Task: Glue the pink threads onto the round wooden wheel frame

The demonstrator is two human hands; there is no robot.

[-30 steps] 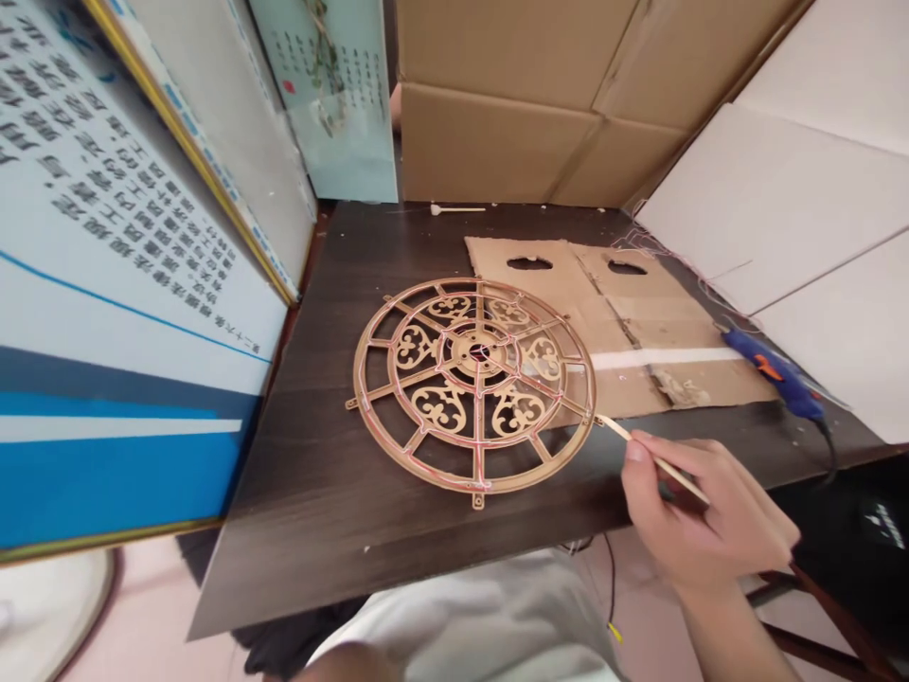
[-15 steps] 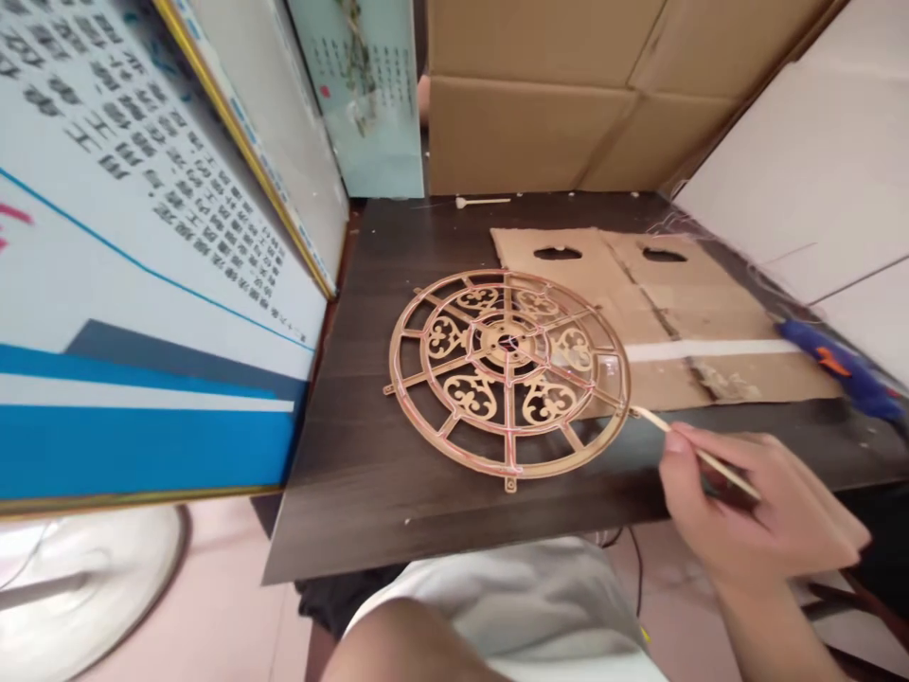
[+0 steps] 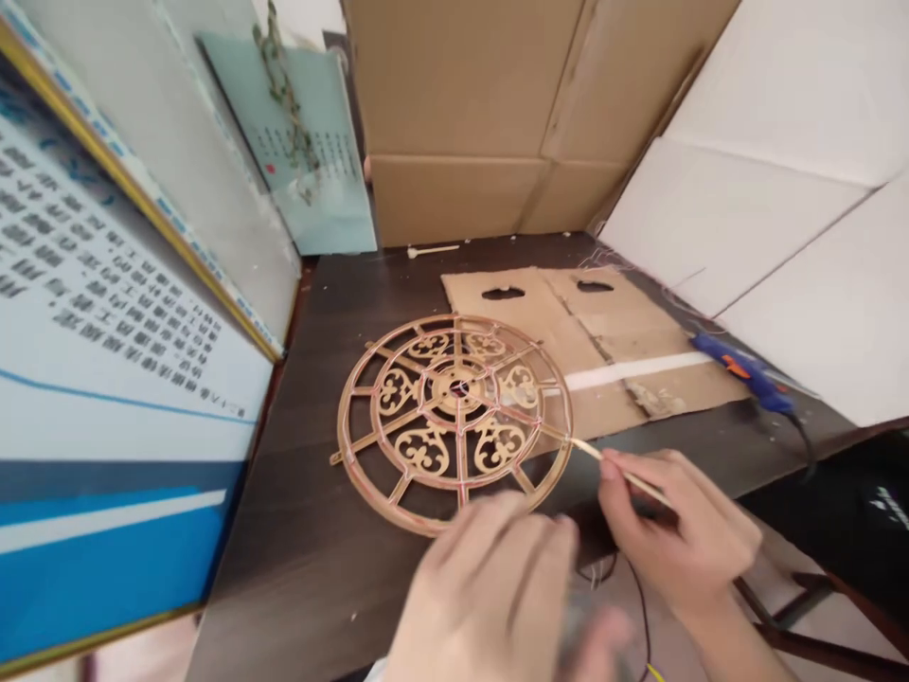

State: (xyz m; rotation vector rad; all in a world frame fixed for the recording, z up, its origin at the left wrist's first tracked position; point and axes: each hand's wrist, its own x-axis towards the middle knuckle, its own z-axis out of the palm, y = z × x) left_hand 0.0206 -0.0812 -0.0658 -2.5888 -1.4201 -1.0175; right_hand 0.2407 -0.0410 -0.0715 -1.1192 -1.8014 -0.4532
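A round, wheel-shaped openwork frame (image 3: 461, 480) lies on the dark table, tan with reddish lines and scrolled heart-shaped ornaments between its spokes. My right hand (image 3: 686, 535) is closed in a pen-like grip on a slim pale wooden stick (image 3: 643, 486). The stick's tip meets or nearly meets the right side of the frame's outer ring. My left hand (image 3: 490, 592) is over the near edge of the frame and covers part of the rim. Motion smears its fingers, so whether they touch the frame or hold anything cannot be made out.
A flattened cardboard piece (image 3: 632, 322) with two cut holes lies partly under the frame. On its right side rests a blue glue gun (image 3: 745, 369). Another small stick (image 3: 435, 250) lies at the back. Upright cardboard (image 3: 454, 95) and framed panels (image 3: 128, 256) border the table.
My left hand has come into view at the frame's near edge. The camera view has shifted. My right hand still holds the stick at the frame's right rim.
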